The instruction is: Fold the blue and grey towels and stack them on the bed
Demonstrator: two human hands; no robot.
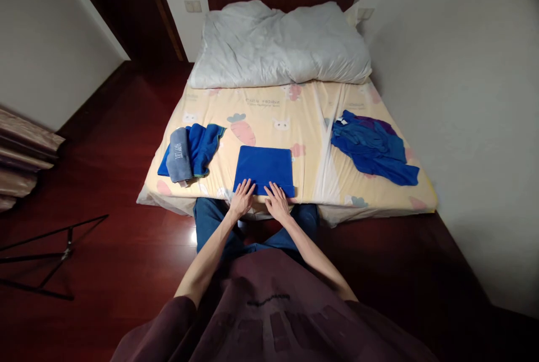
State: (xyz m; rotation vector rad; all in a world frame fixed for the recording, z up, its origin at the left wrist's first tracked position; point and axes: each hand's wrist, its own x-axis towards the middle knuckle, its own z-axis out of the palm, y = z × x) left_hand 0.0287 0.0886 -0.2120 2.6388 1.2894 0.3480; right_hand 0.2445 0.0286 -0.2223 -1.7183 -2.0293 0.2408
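A blue towel [264, 164] lies flat as a neat rectangle at the bed's near edge, with a narrow folded strip along the side closest to me. My left hand [242, 199] rests on the left end of that strip, fingers stretched out and palm down. Towards its right end, my right hand [277, 201] lies the same way with fingers spread. Both hands press on the cloth from above without gripping it. What lies beneath the palms is hidden.
On the bed [261, 118], a grey-blue rolled towel [179, 154] with lettering sits against a rumpled blue towel [204, 146] at left. Crumpled blue clothing [370, 146] lies at right. A pale quilt [278, 45] fills the headboard end. Black tripod legs [54, 255] stand on the floor at left.
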